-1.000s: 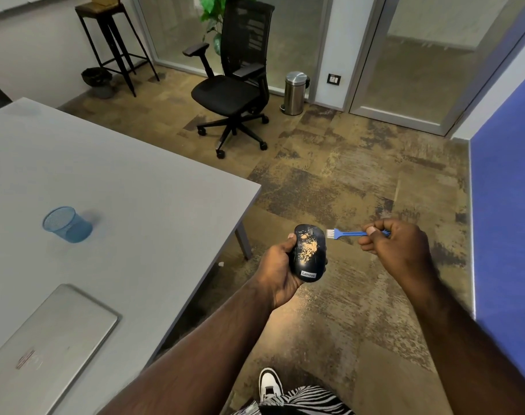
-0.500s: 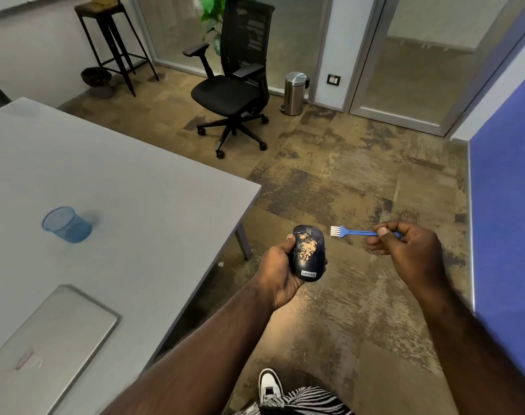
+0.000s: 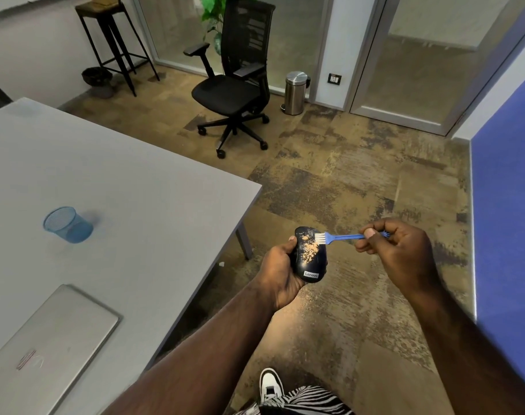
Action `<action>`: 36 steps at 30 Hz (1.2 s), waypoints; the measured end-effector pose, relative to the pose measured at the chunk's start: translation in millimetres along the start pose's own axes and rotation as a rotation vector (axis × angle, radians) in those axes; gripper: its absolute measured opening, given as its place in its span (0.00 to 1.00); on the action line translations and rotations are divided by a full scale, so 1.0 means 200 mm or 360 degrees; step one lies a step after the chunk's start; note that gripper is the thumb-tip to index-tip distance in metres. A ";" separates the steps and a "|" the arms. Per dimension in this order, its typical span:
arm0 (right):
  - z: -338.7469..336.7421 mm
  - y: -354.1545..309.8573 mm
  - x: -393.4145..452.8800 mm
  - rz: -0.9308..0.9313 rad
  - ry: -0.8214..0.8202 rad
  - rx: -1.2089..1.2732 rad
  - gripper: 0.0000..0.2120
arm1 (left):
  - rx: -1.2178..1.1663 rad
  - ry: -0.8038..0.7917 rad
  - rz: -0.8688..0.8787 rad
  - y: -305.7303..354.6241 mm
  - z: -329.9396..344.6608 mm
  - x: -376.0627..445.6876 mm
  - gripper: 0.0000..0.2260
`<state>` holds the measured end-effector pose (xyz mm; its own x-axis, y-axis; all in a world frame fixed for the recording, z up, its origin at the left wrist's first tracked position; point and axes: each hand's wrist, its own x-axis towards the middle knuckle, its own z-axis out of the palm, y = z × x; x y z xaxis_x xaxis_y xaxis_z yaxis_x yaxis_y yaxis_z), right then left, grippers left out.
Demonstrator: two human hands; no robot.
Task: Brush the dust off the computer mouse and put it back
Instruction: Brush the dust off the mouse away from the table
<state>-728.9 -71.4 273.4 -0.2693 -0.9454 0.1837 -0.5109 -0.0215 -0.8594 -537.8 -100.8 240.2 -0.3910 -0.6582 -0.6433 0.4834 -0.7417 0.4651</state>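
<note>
Mottled brown carpet [image 3: 360, 181] fills the office floor beside a grey table [image 3: 129, 187]. Off the table's near right corner, above the carpet, the left hand [image 3: 280, 269] is closed around a dark computer mouse [image 3: 310, 256], cradling it with its dusty top facing up; orange-tan dust [image 3: 310, 248] spots the shell above a Lenovo label. To the mouse's right, the right hand [image 3: 399, 253] pinches the handle of a small blue brush [image 3: 336, 236], whose white bristles touch the dusty patch. On the table sit a blue mesh cup [image 3: 68, 224] and a closed silver laptop [image 3: 42, 351].
</note>
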 end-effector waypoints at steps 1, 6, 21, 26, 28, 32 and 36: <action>0.01 -0.01 -0.01 -0.0016 -0.0022 -0.0047 0.14 | 0.0001 0.0000 -0.0002 0.00 0.00 0.00 0.22; 0.04 0.02 0.02 0.0075 0.0115 -0.0276 0.15 | -0.0035 -0.0002 -0.0001 -0.01 0.01 0.01 0.21; 0.02 0.07 0.00 0.0083 0.0075 -0.0190 0.08 | -0.0045 0.0001 0.0012 -0.02 -0.01 0.02 0.20; -0.01 0.08 0.01 0.0084 0.0107 -0.0033 0.11 | -0.0031 0.0011 0.0010 -0.02 -0.02 0.02 0.20; 0.00 0.07 0.01 0.0054 -0.0003 -0.0016 0.12 | -0.0008 0.0010 0.0006 -0.02 -0.02 0.02 0.21; 0.05 0.06 0.03 0.0136 0.0082 -0.0235 0.08 | 0.0012 -0.0001 -0.0005 -0.02 0.00 0.01 0.21; 0.03 0.06 0.04 0.0110 0.0169 -0.0159 0.09 | -0.0003 -0.0005 -0.0015 -0.01 0.00 0.01 0.21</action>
<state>-732.3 -82.2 261.2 -0.3890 -0.9035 0.1798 -0.5653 0.0800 -0.8210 -539.4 -100.5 237.3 -0.3981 -0.6517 -0.6456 0.4812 -0.7475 0.4579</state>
